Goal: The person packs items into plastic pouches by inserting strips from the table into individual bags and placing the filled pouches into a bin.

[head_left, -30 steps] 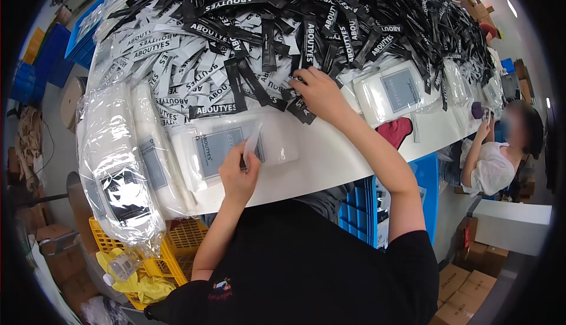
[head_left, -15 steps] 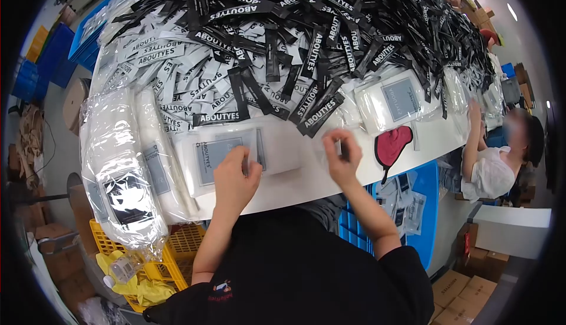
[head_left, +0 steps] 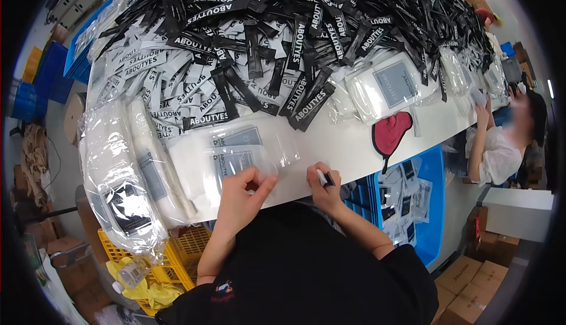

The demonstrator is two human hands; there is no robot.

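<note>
My left hand [head_left: 246,194] is closed, thumb and fingers pinching the edge of a clear plastic bag [head_left: 262,159] with a grey printed label. The bag lies over a stack of similar bags [head_left: 191,166] at the table's front. To the right, my right hand [head_left: 324,190] is closed round small black-and-white packets [head_left: 325,177], mostly hidden by the fingers. Beyond both hands lie heaps of white stick packets [head_left: 177,68] and black stick packets [head_left: 312,98], marked ABOUTYES.
Wrapped bag bundles [head_left: 121,166] stand at the left, another bag stack [head_left: 383,89] at the right. A dark red pouch [head_left: 391,132] lies by the front edge. Below are a blue bin [head_left: 435,207] and a yellow crate [head_left: 177,260]. A co-worker [head_left: 501,148] works at the right.
My left hand has drawn a bag off the stack towards me. My right hand has come down and nearer my body, and black-and-white packets now show in it.
</note>
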